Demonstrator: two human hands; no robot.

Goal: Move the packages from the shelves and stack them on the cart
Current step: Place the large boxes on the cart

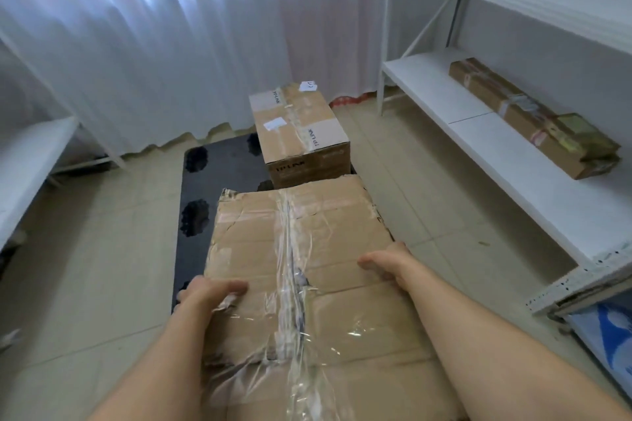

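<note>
From the head camera, a large, worn brown cardboard box (301, 267) with clear tape down its middle is held over the near end of a flat black cart (219, 167). The left hand (208, 294) grips its left edge, thumb curled onto the top; the right hand (390, 265) clasps the right edge likewise. A taped brown TP-LINK carton (301, 130) already sits on the cart's far end. A long flat brown package (533, 120) lies on the white metal shelf (478, 133) at right.
</note>
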